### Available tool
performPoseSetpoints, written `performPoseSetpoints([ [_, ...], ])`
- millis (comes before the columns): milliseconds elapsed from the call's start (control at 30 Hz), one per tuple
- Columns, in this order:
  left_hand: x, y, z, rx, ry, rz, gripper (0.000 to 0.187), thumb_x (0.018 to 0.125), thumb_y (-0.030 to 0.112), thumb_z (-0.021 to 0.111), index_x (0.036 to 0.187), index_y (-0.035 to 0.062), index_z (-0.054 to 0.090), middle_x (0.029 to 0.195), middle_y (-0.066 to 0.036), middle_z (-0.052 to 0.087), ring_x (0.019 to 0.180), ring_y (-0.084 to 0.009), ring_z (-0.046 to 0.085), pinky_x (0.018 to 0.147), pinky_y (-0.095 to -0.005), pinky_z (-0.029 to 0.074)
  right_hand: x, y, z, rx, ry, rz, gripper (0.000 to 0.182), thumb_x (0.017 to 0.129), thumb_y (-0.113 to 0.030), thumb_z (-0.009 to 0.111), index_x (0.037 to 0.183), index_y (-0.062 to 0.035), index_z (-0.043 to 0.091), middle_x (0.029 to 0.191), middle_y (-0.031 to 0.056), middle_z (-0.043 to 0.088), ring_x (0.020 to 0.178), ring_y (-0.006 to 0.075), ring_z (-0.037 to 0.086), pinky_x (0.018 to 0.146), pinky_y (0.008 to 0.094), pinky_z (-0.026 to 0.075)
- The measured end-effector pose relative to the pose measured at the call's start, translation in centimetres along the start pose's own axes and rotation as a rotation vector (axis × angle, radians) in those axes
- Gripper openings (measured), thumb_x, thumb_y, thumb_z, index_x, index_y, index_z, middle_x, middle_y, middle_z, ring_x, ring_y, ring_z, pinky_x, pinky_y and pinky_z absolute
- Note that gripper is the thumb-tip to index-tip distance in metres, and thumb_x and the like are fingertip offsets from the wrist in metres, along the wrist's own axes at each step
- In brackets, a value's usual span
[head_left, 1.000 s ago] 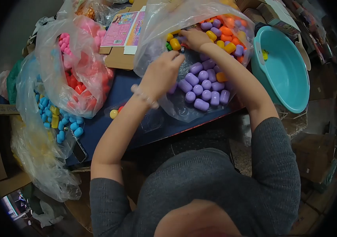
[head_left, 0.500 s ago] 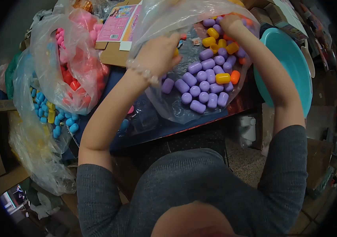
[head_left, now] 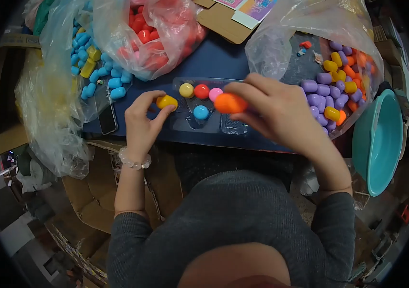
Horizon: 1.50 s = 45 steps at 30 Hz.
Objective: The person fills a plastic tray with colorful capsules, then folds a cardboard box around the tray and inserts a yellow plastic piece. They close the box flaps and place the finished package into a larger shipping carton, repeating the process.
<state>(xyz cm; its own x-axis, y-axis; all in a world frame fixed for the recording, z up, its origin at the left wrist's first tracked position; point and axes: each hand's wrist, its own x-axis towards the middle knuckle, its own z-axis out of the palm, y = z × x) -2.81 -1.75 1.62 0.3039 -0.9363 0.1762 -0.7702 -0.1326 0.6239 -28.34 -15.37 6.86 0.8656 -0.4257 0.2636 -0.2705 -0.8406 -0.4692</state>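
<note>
Between thumb and fingers, my left hand (head_left: 143, 115) pinches a yellow-orange plastic capsule (head_left: 166, 102) at the left end of a clear plastic tray (head_left: 179, 122). My right hand (head_left: 279, 108) grips an orange capsule (head_left: 230, 103), slightly blurred, over the tray's right part. In the tray sit a pale yellow capsule (head_left: 186, 90), a red capsule (head_left: 201, 91), a pink capsule (head_left: 216, 94) and a blue capsule (head_left: 201, 113). My right hand partly hides the tray's right side.
An open bag of purple, yellow and orange capsules (head_left: 327, 98) lies right, beside a teal basin (head_left: 377, 144). Left are a bag of red capsules (head_left: 154, 48), blue capsules (head_left: 116, 81) and a phone (head_left: 108, 119). Flattened printed cardboard (head_left: 226, 21) lies at the back.
Both hands have come out of the purple capsule bag to the clear tray, now each holding a capsule. The view has shifted left, showing the tray between the bags.
</note>
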Motion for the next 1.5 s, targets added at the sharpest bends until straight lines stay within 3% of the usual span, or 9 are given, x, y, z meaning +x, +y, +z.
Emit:
performPoseSetpoints([
  [233, -0.8, -1.5, 2.7, -0.027, 0.058, 0.037, 0.029, 0.078, 0.009, 0.075, 0.104, 0.0003, 0.064, 0.096, -0.014, 0.066, 0.085, -0.0316, 0.065, 0.074, -0.0374, 0.052, 4.2, -0.9, 10.4, -0.081, 0.028, -0.040, 0.032, 0.081, -0.026, 0.070, 0.107, -0.0127, 0.057, 0.094, 0.0066, 0.055, 0.081, 0.0230, 0.063, 0.059, 0.0327, 0.053],
  [567, -1.8, -0.9, 3.4, -0.343, 0.022, -0.126, 0.030, 0.083, 0.009, 0.073, 0.108, -0.0039, 0.062, 0.102, -0.016, 0.066, 0.091, -0.0232, 0.069, 0.071, -0.0305, 0.060, 2.9, -0.8, 10.3, 0.041, -0.005, 0.047, 0.046, 0.073, -0.017, 0.078, 0.115, -0.0118, 0.059, 0.102, 0.0090, 0.055, 0.090, 0.0264, 0.062, 0.068, 0.0353, 0.054],
  [733, -1.9, -2.3, 2.0, -0.384, 0.018, -0.225, 0.028, 0.085, 0.013, 0.072, 0.106, -0.0030, 0.062, 0.101, -0.015, 0.067, 0.090, -0.0203, 0.069, 0.072, -0.0308, 0.059, 1.3, -0.5, 10.3, 0.022, 0.096, -0.036, 0.032, 0.077, -0.013, 0.074, 0.105, -0.0078, 0.060, 0.105, 0.0105, 0.055, 0.088, 0.0271, 0.061, 0.068, 0.0363, 0.054],
  [900, -1.5, -8.8, -5.3, -0.032, 0.373, -0.348, 0.011, 0.086, 0.010, 0.067, 0.088, 0.0001, 0.067, 0.074, -0.009, 0.069, 0.071, -0.0149, 0.069, 0.061, -0.0281, 0.053, 0.1, -0.7, 10.0, 0.068, 0.280, 0.177, 0.024, 0.078, -0.006, 0.073, 0.098, -0.0021, 0.063, 0.101, 0.0131, 0.058, 0.089, 0.0304, 0.061, 0.069, 0.0368, 0.052],
  [967, -1.9, -13.8, -10.1, 0.329, 0.485, -0.453, 0.015, 0.083, 0.016, 0.066, 0.083, 0.0015, 0.069, 0.070, -0.016, 0.068, 0.068, -0.0255, 0.069, 0.061, -0.0348, 0.052, -0.1, -0.8, 10.1, 0.050, 0.270, 0.216, 0.026, 0.081, -0.008, 0.072, 0.102, -0.0007, 0.060, 0.102, 0.0151, 0.058, 0.086, 0.0329, 0.062, 0.069, 0.0381, 0.052],
  [1067, -2.7, -23.4, -17.5, 0.779, 0.274, -0.843, 0.026, 0.082, 0.024, 0.062, 0.096, 0.0032, 0.070, 0.083, -0.018, 0.070, 0.083, -0.0367, 0.067, 0.076, -0.0421, 0.053, -0.2, -0.9, 10.8, 0.235, 0.120, 0.443, 0.027, 0.085, -0.010, 0.070, 0.106, -0.0002, 0.057, 0.100, 0.0168, 0.060, 0.082, 0.0349, 0.064, 0.070, 0.0401, 0.052],
  [1233, 2.6, -41.9, -22.0, 0.722, 0.238, -0.471, 0.042, 0.086, 0.029, 0.063, 0.120, 0.0048, 0.061, 0.119, -0.021, 0.063, 0.106, -0.0359, 0.061, 0.090, -0.0415, 0.048, 0.1, -1.0, 10.8, 0.233, 0.135, 0.492, 0.026, 0.088, -0.014, 0.068, 0.106, -0.0002, 0.055, 0.096, 0.0163, 0.064, 0.083, 0.0339, 0.066, 0.069, 0.0398, 0.053],
  [1300, 4.3, -42.6, -20.6, 0.794, 0.209, -0.237, 0.047, 0.088, 0.033, 0.062, 0.126, 0.0060, 0.058, 0.128, -0.019, 0.059, 0.114, -0.0329, 0.059, 0.095, -0.0400, 0.046, -0.2, -1.1, 10.6, 0.198, 0.162, 0.485, 0.025, 0.087, -0.014, 0.068, 0.105, -0.0002, 0.056, 0.097, 0.0159, 0.064, 0.082, 0.0319, 0.067, 0.069, 0.0383, 0.053],
  [1500, 6.7, -39.2, -19.8, 0.436, 0.333, -0.655, 0.053, 0.093, 0.035, 0.060, 0.136, 0.0061, 0.049, 0.135, -0.015, 0.055, 0.117, -0.0289, 0.056, 0.097, -0.0378, 0.045, -1.4, -1.7, 8.3, 0.199, 0.318, 0.459, 0.019, 0.085, -0.005, 0.068, 0.099, 0.0008, 0.058, 0.103, 0.0146, 0.066, 0.077, 0.0230, 0.067, 0.066, 0.0310, 0.053],
])
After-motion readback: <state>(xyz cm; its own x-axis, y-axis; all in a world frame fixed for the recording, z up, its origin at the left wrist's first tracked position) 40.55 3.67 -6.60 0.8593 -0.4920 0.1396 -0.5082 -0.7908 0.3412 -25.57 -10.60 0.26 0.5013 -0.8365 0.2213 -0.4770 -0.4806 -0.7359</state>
